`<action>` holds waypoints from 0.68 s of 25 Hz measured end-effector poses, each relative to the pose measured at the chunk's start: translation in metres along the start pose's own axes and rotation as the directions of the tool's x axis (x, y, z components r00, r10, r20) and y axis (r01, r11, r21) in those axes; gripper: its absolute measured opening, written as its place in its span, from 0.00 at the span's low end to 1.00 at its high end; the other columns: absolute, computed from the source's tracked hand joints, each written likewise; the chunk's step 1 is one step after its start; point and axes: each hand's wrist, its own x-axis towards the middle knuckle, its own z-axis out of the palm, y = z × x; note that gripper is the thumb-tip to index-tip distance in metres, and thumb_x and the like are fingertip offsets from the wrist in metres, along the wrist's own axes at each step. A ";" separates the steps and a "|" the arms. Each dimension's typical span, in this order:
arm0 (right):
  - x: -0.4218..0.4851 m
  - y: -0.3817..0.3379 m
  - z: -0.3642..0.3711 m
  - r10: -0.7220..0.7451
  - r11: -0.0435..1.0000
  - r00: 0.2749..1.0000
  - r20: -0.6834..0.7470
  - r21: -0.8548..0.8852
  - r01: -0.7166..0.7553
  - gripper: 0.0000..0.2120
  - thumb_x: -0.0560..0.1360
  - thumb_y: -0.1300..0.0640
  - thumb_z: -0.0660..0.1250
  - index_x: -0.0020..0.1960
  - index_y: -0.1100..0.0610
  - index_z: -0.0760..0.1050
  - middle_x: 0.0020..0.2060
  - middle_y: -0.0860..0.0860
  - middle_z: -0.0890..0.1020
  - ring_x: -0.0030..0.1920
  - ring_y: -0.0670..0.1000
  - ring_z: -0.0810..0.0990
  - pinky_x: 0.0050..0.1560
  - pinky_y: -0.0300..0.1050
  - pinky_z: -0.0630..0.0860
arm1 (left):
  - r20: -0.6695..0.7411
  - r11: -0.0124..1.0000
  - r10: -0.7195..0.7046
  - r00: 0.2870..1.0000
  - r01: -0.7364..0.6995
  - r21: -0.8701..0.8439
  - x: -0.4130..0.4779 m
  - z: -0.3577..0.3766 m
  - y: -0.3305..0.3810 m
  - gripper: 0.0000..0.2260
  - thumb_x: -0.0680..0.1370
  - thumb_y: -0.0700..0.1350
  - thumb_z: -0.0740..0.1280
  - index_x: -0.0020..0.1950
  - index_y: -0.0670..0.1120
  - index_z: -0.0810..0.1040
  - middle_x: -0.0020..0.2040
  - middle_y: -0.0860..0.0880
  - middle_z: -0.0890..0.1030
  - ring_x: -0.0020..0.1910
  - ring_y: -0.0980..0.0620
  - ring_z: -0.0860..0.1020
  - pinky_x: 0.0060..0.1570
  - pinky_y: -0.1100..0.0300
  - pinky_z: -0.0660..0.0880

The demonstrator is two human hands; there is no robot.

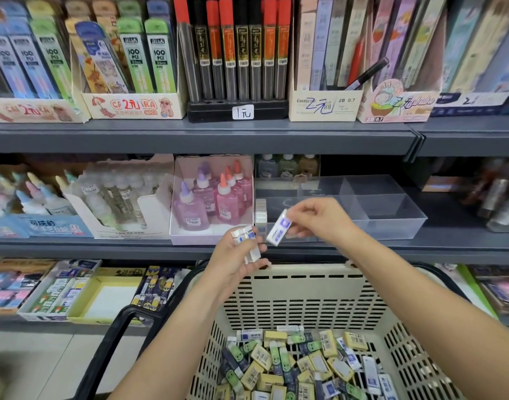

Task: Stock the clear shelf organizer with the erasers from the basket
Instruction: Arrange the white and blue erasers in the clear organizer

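My left hand (236, 256) grips a small bunch of white erasers (247, 243) in blue-printed sleeves, just below the middle shelf's front edge. To its right, my right hand (319, 219) pinches one white eraser (279, 228) in front of the clear shelf organizer (391, 215). That organizer stands on the middle shelf with divided compartments; a short stack of white erasers (260, 212) sits at its left end. Below, the beige basket (305, 290) holds several loose erasers (299, 368) in white, yellow and green wrappers.
Boxes of glue bottles (213, 197) stand left of the organizer. The top shelf carries pencil lead tubes (236, 53) and boxed refills. Eraser boxes (74, 287) fill the bottom shelf at left. The basket's black handle (115, 342) arcs over the floor.
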 end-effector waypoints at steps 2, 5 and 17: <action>0.016 -0.003 -0.012 -0.043 0.999 0.993 -0.106 -0.026 0.040 0.02 0.74 0.61 0.68 0.42 0.58 0.79 0.35 0.51 0.83 0.31 0.43 0.82 0.34 0.33 0.79 | -0.045 1.000 0.000 0.999 0.001 0.018 0.004 -0.003 0.004 0.10 0.77 0.31 0.60 0.53 0.43 0.73 0.46 0.43 0.79 0.42 0.50 0.80 0.31 0.61 0.78; 0.038 -0.002 -0.016 -0.113 0.953 0.984 -0.141 -0.295 0.067 0.02 0.73 0.57 0.69 0.45 0.55 0.78 0.39 0.51 0.83 0.39 0.47 0.82 0.40 0.37 0.77 | -0.042 0.998 0.040 0.998 -0.038 0.055 0.006 -0.005 0.006 0.08 0.77 0.32 0.61 0.51 0.44 0.73 0.46 0.44 0.80 0.43 0.50 0.80 0.33 0.61 0.79; 0.056 0.009 0.011 0.019 0.753 0.977 0.211 -0.646 0.125 0.09 0.78 0.55 0.61 0.53 0.54 0.79 0.43 0.49 0.84 0.46 0.46 0.81 0.57 0.48 0.76 | -0.093 0.991 0.075 0.993 -0.064 0.120 0.019 -0.009 0.007 0.06 0.76 0.34 0.66 0.50 0.43 0.78 0.48 0.43 0.82 0.48 0.48 0.81 0.38 0.62 0.80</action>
